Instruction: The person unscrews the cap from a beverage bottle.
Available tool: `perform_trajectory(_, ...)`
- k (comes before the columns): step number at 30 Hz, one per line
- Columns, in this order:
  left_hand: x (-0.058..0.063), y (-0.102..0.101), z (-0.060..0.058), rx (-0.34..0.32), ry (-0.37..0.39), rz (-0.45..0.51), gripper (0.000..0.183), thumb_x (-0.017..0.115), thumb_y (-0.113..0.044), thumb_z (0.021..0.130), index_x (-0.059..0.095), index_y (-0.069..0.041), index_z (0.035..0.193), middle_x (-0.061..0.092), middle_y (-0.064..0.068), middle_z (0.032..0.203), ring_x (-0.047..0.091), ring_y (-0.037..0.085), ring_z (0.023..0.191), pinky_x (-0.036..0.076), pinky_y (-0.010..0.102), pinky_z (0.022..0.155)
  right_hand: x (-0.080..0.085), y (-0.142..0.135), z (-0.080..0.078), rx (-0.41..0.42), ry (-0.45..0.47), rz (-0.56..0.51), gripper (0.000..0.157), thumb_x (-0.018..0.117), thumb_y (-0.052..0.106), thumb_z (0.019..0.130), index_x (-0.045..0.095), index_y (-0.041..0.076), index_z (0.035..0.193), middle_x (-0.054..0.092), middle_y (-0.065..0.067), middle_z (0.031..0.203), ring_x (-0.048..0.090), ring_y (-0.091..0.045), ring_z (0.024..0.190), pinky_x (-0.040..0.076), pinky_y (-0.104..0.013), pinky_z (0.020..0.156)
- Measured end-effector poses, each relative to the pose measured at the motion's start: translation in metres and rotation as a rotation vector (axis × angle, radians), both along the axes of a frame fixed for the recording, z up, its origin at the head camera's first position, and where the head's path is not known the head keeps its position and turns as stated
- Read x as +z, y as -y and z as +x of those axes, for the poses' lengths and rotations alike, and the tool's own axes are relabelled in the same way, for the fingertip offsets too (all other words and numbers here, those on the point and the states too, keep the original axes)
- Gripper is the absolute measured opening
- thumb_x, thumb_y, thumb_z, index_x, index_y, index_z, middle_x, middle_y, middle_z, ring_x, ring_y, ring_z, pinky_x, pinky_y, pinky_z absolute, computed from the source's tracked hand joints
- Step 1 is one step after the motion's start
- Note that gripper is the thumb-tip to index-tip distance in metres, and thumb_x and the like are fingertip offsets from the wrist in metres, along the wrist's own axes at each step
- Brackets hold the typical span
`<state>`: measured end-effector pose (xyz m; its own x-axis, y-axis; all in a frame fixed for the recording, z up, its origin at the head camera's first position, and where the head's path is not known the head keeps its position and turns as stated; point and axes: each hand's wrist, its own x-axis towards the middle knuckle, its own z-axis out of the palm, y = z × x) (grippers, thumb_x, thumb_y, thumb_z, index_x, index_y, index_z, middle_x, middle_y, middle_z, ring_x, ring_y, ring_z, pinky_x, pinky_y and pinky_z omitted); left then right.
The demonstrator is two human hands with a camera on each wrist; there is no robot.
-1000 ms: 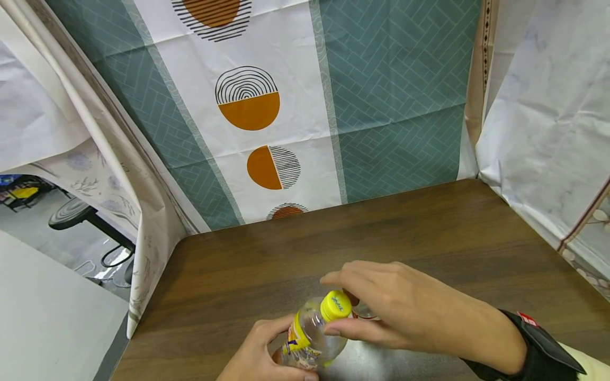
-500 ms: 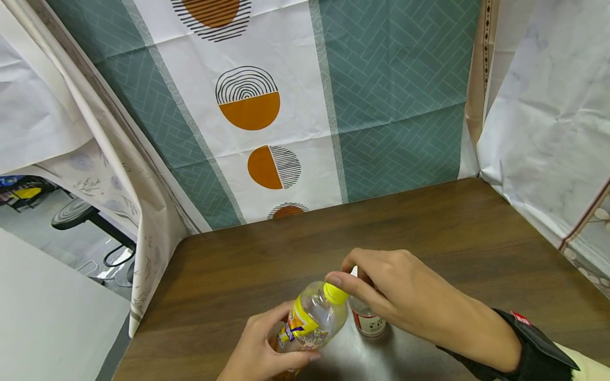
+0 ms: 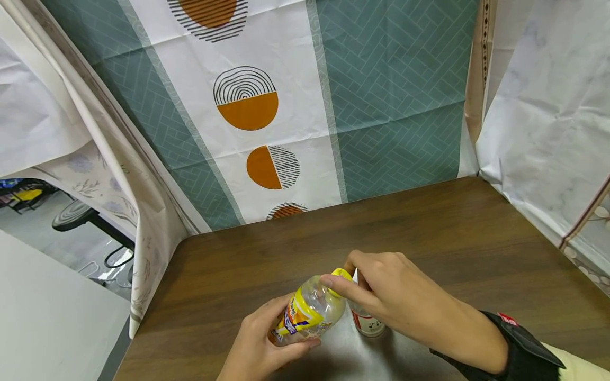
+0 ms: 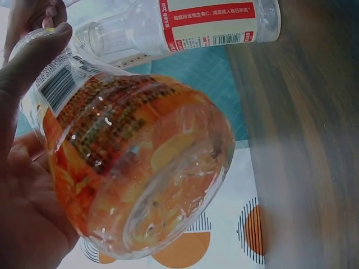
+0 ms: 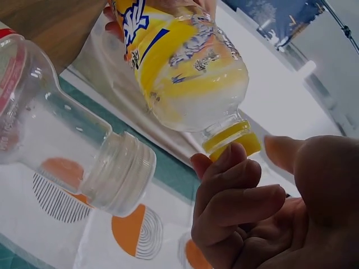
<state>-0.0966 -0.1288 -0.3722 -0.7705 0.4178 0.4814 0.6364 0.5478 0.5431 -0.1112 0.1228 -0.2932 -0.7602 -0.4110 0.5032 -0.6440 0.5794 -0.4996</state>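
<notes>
A clear plastic drink bottle (image 3: 307, 316) with a yellow and orange label leans to the right in my left hand (image 3: 257, 341), whose fingers and thumb wrap its body. In the left wrist view the bottle's base (image 4: 174, 207) faces the camera. My right hand (image 3: 393, 293) pinches the yellow cap (image 5: 233, 140) between thumb and curled fingers. The cap sits on the bottle's neck. Just behind the right fingers stands a second clear bottle (image 3: 368, 324) with a red and white label, upright; its upper part is largely hidden in the head view. Its translucent threaded neck (image 5: 120, 174) shows in the right wrist view.
Both hands work over the front of a brown wooden table (image 3: 238, 275), with a shiny grey patch (image 3: 350, 352) beneath them. A patterned cloth (image 3: 400, 95) hangs behind it. Curtains close off the sides, and a stool (image 3: 73, 214) shows through a gap at left.
My right hand has gone from spread around the cap to pinching it, with its wrist turned. The labelled bottle tips further right. The second bottle has come out from behind the right hand.
</notes>
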Motion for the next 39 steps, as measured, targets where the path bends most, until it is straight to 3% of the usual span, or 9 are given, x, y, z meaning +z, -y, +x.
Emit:
perform_trajectory(3, -0.007, 0.003, -0.003, 0.02, 0.003, -0.027, 0.061, 0.083, -0.036, 0.067, 0.06, -0.017, 0.121, 0.066, -0.002, 0.102, 0.06, 0.009, 0.08, 0.057, 0.032, 0.064, -0.002, 0.001, -0.001, 0.007, -0.028, -0.009, 0.033, 0.062, 0.044, 0.088, 0.051, 0.021, 0.067, 0.042, 0.017, 0.051, 0.035, 0.004, 0.041, 0.034, -0.015, 0.035)
perform_trajectory(6, -0.006, 0.003, -0.003, 0.015, -0.016, -0.027, 0.062, 0.084, -0.035, 0.067, 0.06, -0.016, 0.121, 0.066, -0.002, 0.102, 0.06, 0.009, 0.08, 0.057, 0.032, 0.063, -0.004, 0.001, -0.002, 0.018, -0.056, -0.016, 0.032, 0.066, 0.041, 0.086, 0.05, 0.021, 0.066, 0.04, 0.017, 0.051, 0.033, 0.003, 0.042, 0.032, -0.015, 0.034)
perform_trajectory(15, 0.02, -0.007, 0.007, -0.05, 0.015, 0.035, 0.056, 0.086, -0.02, 0.065, 0.062, -0.012, 0.114, 0.066, -0.002, 0.097, 0.06, 0.009, 0.076, 0.057, 0.03, 0.06, -0.003, 0.002, -0.002, 0.077, -0.083, -0.054, 0.024, 0.067, 0.034, 0.086, 0.053, 0.021, 0.072, 0.041, 0.017, 0.054, 0.035, 0.004, 0.044, 0.034, -0.013, 0.036)
perform_trajectory(18, 0.016, -0.004, 0.005, -0.063, 0.031, 0.046, 0.055, 0.086, -0.022, 0.066, 0.062, -0.013, 0.114, 0.066, -0.002, 0.095, 0.059, 0.009, 0.074, 0.056, 0.029, 0.059, -0.002, 0.002, -0.001, 0.112, -0.081, -0.062, 0.021, 0.067, 0.032, 0.087, 0.054, 0.02, 0.075, 0.043, 0.017, 0.057, 0.037, 0.004, 0.046, 0.035, -0.012, 0.038)
perform_trajectory(23, -0.004, 0.004, -0.001, -0.111, 0.07, 0.084, 0.057, 0.085, -0.025, 0.068, 0.06, -0.018, 0.119, 0.067, -0.006, 0.096, 0.061, 0.007, 0.074, 0.056, 0.024, 0.059, 0.0, 0.0, -0.001, 0.192, -0.091, -0.057, 0.016, 0.065, 0.031, 0.089, 0.056, 0.018, 0.085, 0.047, 0.016, 0.065, 0.042, 0.004, 0.052, 0.039, -0.009, 0.043)
perform_trajectory(27, -0.013, 0.007, -0.005, -0.164, 0.046, 0.111, 0.06, 0.084, -0.024, 0.068, 0.058, -0.018, 0.122, 0.067, -0.006, 0.1, 0.062, 0.007, 0.076, 0.055, 0.021, 0.063, 0.002, -0.001, -0.001, 0.23, -0.132, -0.037, 0.016, 0.065, 0.029, 0.089, 0.056, 0.016, 0.092, 0.049, 0.015, 0.073, 0.045, 0.003, 0.059, 0.041, -0.009, 0.048)
perform_trajectory(30, -0.014, 0.008, -0.006, -0.189, 0.014, 0.111, 0.061, 0.085, -0.023, 0.068, 0.058, -0.017, 0.122, 0.068, -0.005, 0.1, 0.062, 0.008, 0.078, 0.055, 0.021, 0.065, 0.004, -0.001, 0.0, 0.262, -0.17, -0.04, 0.015, 0.065, 0.026, 0.089, 0.056, 0.015, 0.095, 0.05, 0.014, 0.079, 0.046, 0.001, 0.063, 0.043, -0.011, 0.053)
perform_trajectory(35, -0.013, 0.009, -0.005, -0.214, 0.061, 0.116, 0.059, 0.084, -0.023, 0.068, 0.059, -0.017, 0.121, 0.068, -0.006, 0.098, 0.063, 0.008, 0.077, 0.057, 0.028, 0.063, 0.01, -0.002, 0.002, 0.316, -0.198, -0.029, 0.012, 0.064, 0.023, 0.091, 0.056, 0.015, 0.096, 0.049, 0.015, 0.085, 0.046, 0.0, 0.069, 0.043, -0.011, 0.058)
perform_trajectory(39, -0.005, 0.005, -0.002, -0.232, 0.101, 0.125, 0.056, 0.084, -0.021, 0.069, 0.059, -0.018, 0.119, 0.068, -0.006, 0.097, 0.062, 0.009, 0.077, 0.057, 0.03, 0.063, 0.013, -0.004, 0.003, 0.349, -0.209, -0.013, 0.013, 0.063, 0.023, 0.091, 0.056, 0.015, 0.099, 0.048, 0.014, 0.088, 0.045, 0.002, 0.072, 0.042, -0.009, 0.061)
